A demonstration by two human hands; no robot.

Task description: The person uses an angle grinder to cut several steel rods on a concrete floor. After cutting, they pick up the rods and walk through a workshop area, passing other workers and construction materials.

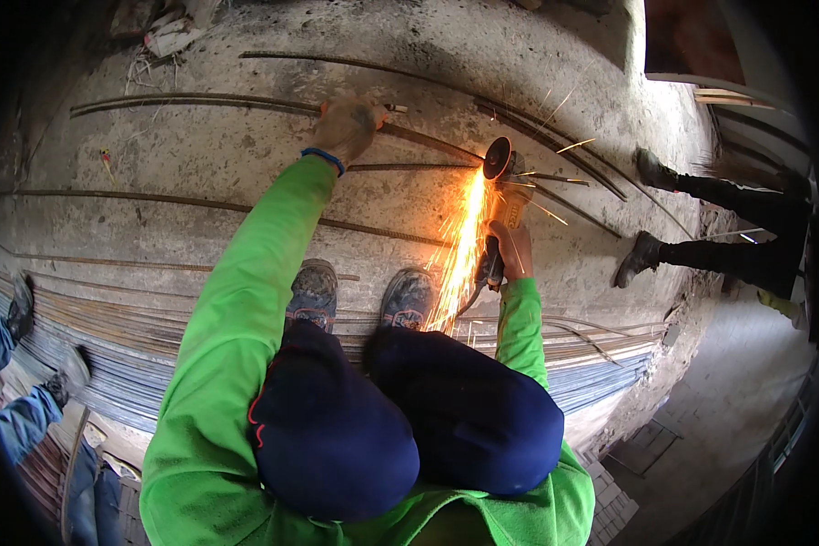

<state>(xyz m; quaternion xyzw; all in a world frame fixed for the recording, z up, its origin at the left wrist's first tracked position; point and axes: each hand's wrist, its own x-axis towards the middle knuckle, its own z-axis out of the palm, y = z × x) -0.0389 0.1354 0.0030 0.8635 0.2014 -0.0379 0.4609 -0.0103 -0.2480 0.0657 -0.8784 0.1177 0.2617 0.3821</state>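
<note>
In my right hand (513, 249) is an angle grinder (513, 207), held by its body. Its dark disc (497, 158) meets a steel bar (426, 140), and a bright stream of orange sparks (468, 250) pours from the contact down toward my boots. My left hand (348, 129), with a blue band at the wrist, is closed over the same bar farther left and presses it near the floor. A small pale-tipped piece (397, 108) sticks out beside its fingers; its kind is unclear. The grinder's cord (472, 298) trails below my right hand.
More long bars (127, 197) lie across the stained concrete floor (191, 146). A thick stack of bars (118, 382) runs under and behind my boots (406, 298). At the right stands a person in dark trousers (728, 259); other people's legs (27, 414) show at the left.
</note>
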